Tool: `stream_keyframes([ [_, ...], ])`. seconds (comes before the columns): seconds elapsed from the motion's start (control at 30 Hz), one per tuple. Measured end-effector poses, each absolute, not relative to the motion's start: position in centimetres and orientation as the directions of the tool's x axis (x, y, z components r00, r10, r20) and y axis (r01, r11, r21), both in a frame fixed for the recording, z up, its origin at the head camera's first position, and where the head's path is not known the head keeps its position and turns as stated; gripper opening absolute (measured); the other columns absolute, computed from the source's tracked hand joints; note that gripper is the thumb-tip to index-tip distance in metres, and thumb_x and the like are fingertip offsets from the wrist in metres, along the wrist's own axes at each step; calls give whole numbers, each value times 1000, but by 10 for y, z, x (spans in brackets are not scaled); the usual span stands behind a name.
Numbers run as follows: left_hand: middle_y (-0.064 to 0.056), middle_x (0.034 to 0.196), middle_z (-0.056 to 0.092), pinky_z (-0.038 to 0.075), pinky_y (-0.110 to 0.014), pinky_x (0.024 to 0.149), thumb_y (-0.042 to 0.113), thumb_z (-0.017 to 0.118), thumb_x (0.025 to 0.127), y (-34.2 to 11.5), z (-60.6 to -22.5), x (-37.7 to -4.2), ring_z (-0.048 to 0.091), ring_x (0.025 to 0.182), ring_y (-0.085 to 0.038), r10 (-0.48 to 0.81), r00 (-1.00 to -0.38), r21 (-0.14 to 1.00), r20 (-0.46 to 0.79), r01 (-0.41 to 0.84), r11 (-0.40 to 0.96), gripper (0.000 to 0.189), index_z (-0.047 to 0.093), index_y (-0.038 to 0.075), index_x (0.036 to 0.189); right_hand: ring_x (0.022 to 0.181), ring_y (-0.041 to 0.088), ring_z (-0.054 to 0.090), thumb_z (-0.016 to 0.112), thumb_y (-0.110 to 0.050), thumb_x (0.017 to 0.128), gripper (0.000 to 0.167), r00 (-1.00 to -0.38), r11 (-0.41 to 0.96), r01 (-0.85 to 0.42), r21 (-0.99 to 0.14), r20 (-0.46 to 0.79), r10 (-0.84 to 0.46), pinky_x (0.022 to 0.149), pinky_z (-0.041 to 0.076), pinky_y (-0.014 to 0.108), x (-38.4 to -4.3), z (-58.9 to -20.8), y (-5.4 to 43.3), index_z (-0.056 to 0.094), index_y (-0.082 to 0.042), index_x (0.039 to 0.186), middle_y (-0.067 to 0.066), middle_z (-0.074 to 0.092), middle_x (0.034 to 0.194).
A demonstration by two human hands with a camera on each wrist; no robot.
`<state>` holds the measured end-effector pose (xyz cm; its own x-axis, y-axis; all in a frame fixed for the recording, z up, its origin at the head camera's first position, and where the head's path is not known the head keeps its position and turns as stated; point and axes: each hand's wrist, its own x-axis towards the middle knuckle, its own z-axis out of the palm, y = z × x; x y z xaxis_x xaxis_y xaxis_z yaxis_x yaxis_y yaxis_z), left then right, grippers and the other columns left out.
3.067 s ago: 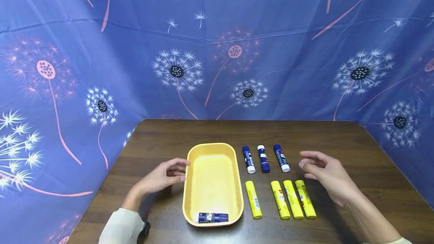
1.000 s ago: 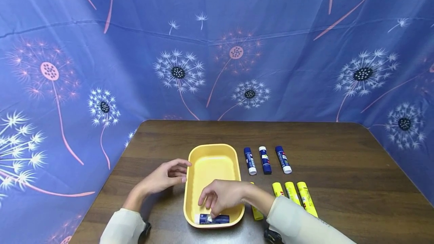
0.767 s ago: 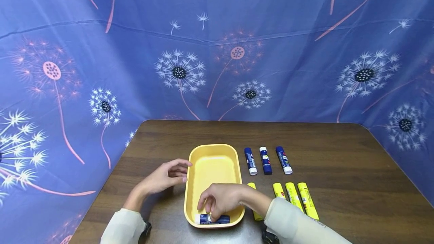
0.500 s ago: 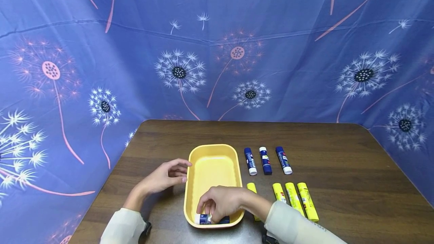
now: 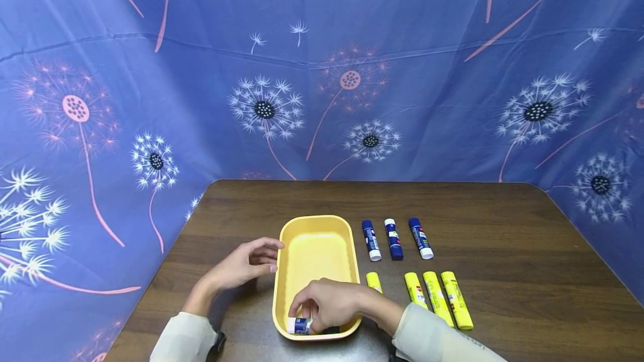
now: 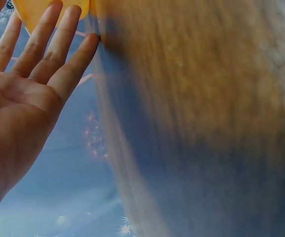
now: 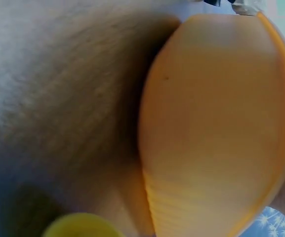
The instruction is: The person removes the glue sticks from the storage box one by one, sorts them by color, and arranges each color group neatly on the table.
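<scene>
A blue glue stick with a white end (image 5: pixel 299 325) lies at the near end of a yellow tray (image 5: pixel 317 253). Bent over it, my right hand (image 5: pixel 332 301) pinches its middle between thumb and fingers, hiding much of the barrel. My left hand (image 5: pixel 244 264) is at the tray's left side, fingertips against the rim. The left wrist view gives its palm and mostly straight fingers (image 6: pixel 58 47), with a corner of the tray above them. In the right wrist view the tray's outer wall (image 7: pixel 216 113) fills the middle, and the right hand's fingers are not visible.
Right of the tray lie three blue-and-white glue sticks (image 5: pixel 394 239) in a row. Nearer are several yellow glue sticks (image 5: pixel 437 299), some partly covered by my right forearm and sleeve. A patterned blue cloth (image 5: pixel 322 71) hangs behind the wooden table (image 5: pixel 503 250).
My right hand has come from right of the yellow glue sticks into the tray, lowered, and taken hold of the blue glue stick. The left hand has stayed at the rim.
</scene>
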<state>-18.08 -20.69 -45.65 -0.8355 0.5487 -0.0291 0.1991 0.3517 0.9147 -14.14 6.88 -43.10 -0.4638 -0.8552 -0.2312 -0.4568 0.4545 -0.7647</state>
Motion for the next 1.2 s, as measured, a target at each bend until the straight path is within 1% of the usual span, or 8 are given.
stream_keyframes([
  [0.13,-22,130,67,56,-23,97,16,72,97,-207,-457,-181,66,120,-32,552,-833,917,-28,199,346,48,55,4,140,70,-6,57,79,4,80,39,-479,448,-436,-780,-220,-850,67,52,14,-144,-423,70,74,-14,114,-12,62,83],
  [0.27,-23,130,67,56,-23,97,16,72,97,-207,-458,-180,66,120,-34,551,-834,916,-26,201,348,48,56,3,140,73,-3,60,78,2,83,37,-498,402,-380,-833,-182,-848,70,54,15,-151,-411,77,73,-11,118,-8,64,87],
  [0.37,-25,131,66,57,-24,96,15,72,97,-207,-458,-180,65,121,-37,553,-833,920,-28,195,341,48,55,3,140,80,1,63,77,1,85,39,-540,369,-334,-868,-145,-829,74,55,18,-158,-401,88,72,-10,122,-3,67,93],
  [0.47,-25,131,66,57,-24,95,15,72,97,-207,-457,-180,65,121,-38,554,-832,922,-28,193,337,48,55,2,140,90,8,64,76,-1,87,41,-591,354,-326,-877,-103,-800,81,56,22,-166,-392,102,70,-11,126,2,68,100],
  [0.7,-24,130,67,57,-24,95,16,73,97,-207,-457,-181,66,119,-33,558,-829,917,-26,202,343,47,56,4,140,98,21,63,73,-5,90,44,-688,357,-229,-906,-109,-718,80,57,29,-180,-379,129,68,-14,132,9,69,108],
  [0.8,-24,130,67,57,-24,95,16,73,97,-207,-457,-181,66,120,-33,560,-828,919,-25,201,339,48,55,3,140,97,22,63,73,-6,91,43,-723,362,-199,-911,-113,-681,80,57,30,-185,-376,138,68,-16,132,8,68,110],
  [0.93,-24,130,66,57,-24,95,16,72,98,-208,-457,-180,66,120,-36,564,-825,920,-21,205,335,49,54,1,141,94,21,62,73,-6,92,42,-763,365,-191,-911,-97,-640,80,56,30,-194,-375,150,67,-12,133,11,66,110],
  [1.2,-26,130,66,57,-24,94,14,71,99,-208,-458,-180,66,120,-39,579,-816,924,-14,211,320,50,52,-1,142,98,23,60,72,-5,93,44,-848,359,-122,-926,-91,-522,80,56,27,-207,-376,176,63,-6,137,14,64,114],
])
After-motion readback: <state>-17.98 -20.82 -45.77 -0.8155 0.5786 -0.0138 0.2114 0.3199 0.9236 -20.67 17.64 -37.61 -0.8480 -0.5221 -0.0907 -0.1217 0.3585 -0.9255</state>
